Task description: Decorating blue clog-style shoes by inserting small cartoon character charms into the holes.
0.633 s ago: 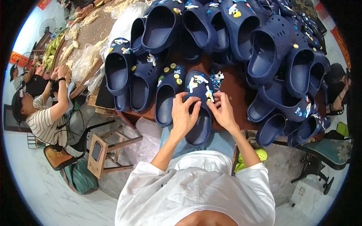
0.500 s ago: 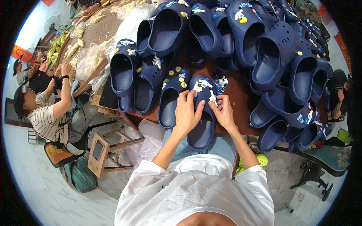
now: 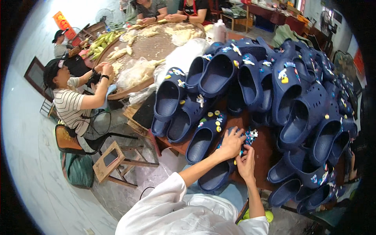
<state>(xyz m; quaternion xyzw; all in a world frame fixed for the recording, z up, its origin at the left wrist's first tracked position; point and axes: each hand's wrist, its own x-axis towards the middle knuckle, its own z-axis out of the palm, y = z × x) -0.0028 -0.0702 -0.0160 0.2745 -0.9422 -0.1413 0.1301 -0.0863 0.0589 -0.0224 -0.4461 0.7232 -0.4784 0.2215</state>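
A navy blue clog (image 3: 214, 177) lies at the near edge of the table, its heel toward me. Over its toe rests my left hand (image 3: 230, 145), fingers curved round the top and hiding most of the decorations. My right hand (image 3: 246, 163) is closed at the clog's right side, fingertips pinched on a small charm that they largely cover. Just beyond the hands sits a cluster of small blue and white charms (image 3: 251, 136). To the left is another decorated navy clog (image 3: 200, 144), with several round yellow charms (image 3: 212, 114) near its toe.
Navy clogs (image 3: 299, 117) are heaped on the right and far side of the brown table (image 3: 263, 145). Leftward stand a wooden stool (image 3: 107, 161) and a seated person in a striped shirt (image 3: 70, 100). Others sit round a large round tray (image 3: 152, 41) of corn kernels and cobs.
The view has swung up and left, showing more of the room. My left hand has slid over the clog's toe, while my right hand stays at its right side.
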